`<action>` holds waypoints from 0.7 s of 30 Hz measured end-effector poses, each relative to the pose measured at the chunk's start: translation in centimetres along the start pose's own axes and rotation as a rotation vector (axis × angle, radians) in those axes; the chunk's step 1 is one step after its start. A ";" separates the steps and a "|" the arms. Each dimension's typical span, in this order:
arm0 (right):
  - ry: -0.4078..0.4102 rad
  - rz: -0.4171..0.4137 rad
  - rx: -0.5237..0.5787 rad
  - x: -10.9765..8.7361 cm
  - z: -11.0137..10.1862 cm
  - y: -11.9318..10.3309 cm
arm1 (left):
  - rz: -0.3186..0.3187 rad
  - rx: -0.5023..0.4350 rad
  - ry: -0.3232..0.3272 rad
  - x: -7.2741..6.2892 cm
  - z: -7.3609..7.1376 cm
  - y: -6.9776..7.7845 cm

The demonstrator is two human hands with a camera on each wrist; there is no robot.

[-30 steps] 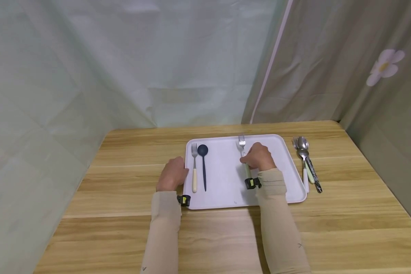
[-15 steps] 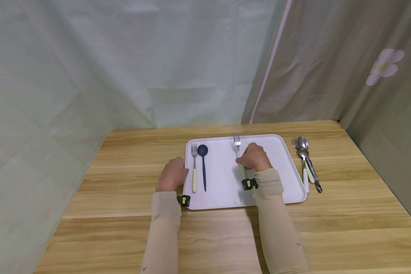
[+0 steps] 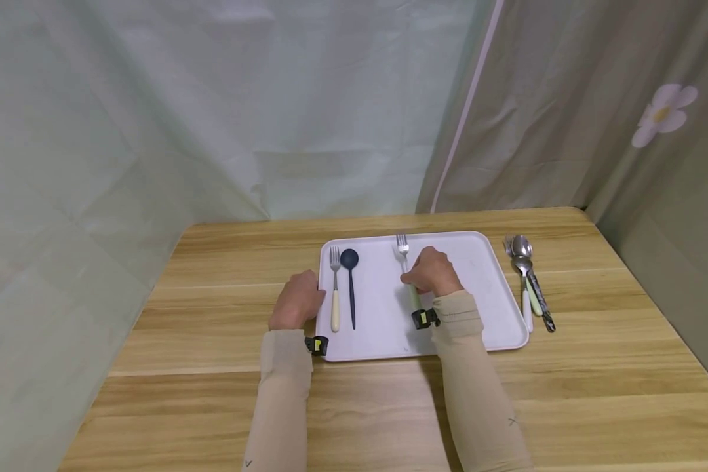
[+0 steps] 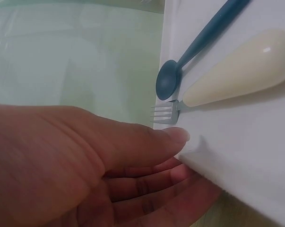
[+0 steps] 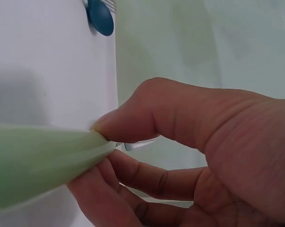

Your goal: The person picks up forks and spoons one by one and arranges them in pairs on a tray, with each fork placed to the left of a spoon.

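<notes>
A white tray [image 3: 380, 328] lies on the wooden table. My left hand [image 3: 297, 301] holds its left edge, thumb over the rim and fingers beneath, as the left wrist view shows. Close beside that thumb lie a fork with a cream handle [image 4: 241, 68] and a dark blue spoon [image 4: 167, 80], side by side on the tray. Over the tray's middle, my right hand [image 3: 433, 271] pinches a fork with a pale green handle [image 5: 43, 163] between thumb and fingers. Its tines [image 3: 402, 244] point toward the far rim; the hand hides part of its neck.
Right of the tray, a small pile of cutlery rests on the wooden table [image 3: 596, 367]: spoons [image 3: 522, 264], a fork [image 3: 507, 246], and white, green and black-patterned handles. Pale curtains [image 3: 330, 131] hang behind and beside the table.
My right hand has moved left across the tray with the green-handled fork, by smaller steps lately. The left hand, tray and other cutlery have stayed put.
</notes>
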State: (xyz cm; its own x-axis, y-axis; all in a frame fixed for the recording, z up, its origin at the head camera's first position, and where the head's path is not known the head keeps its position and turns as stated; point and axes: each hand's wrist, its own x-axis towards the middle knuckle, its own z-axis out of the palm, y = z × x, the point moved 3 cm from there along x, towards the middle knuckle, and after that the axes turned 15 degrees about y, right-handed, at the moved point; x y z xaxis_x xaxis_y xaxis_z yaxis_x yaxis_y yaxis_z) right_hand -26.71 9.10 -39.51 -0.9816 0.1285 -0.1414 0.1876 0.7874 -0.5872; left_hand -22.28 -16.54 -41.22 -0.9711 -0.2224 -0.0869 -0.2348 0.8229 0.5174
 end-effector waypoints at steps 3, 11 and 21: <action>-0.001 -0.011 0.002 -0.1 0.2 -0.2 | 0.003 -0.003 0.000 -0.1 0.0 0.0; 0.002 -0.009 -0.010 -0.1 0.6 -0.5 | -0.001 0.008 -0.003 -0.1 -0.1 0.1; 0.011 -0.021 -0.011 0.0 1.0 -0.6 | 0.013 0.015 0.001 -0.2 -0.2 0.1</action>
State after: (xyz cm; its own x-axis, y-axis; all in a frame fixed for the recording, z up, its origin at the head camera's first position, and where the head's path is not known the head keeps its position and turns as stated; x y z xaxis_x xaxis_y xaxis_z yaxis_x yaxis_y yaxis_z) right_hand -26.77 8.04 -40.01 -0.9857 0.1181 -0.1205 0.1665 0.7967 -0.5810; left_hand -22.12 -16.51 -40.97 -0.9739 -0.2123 -0.0797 -0.2231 0.8336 0.5054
